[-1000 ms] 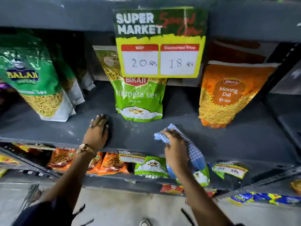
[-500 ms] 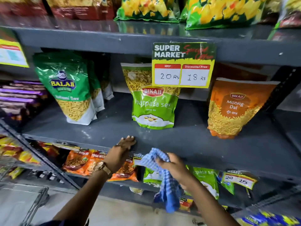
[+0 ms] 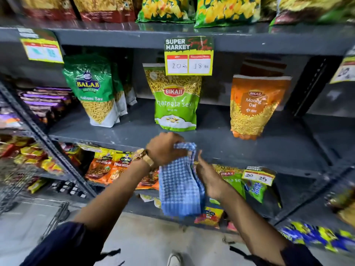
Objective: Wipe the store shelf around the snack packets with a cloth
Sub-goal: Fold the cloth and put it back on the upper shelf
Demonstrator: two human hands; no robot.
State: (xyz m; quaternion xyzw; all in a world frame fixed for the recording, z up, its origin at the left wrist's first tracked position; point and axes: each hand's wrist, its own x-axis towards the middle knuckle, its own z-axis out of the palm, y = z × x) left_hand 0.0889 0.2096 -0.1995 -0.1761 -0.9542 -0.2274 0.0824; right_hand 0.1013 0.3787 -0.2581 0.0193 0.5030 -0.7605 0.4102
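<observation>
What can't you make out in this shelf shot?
Head view only:
- Right hand: motion-blurred against the cloth, so its grip is unclear.
- Left price tag: blurred, figures unreadable.
- Top-shelf packets: cut off by the upper edge.

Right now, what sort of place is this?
Most likely a grocery shop aisle: metal shelves stocked with snack packets, and a hanging price tag printed Super Market, showing 20 and 18 Rs.
</observation>
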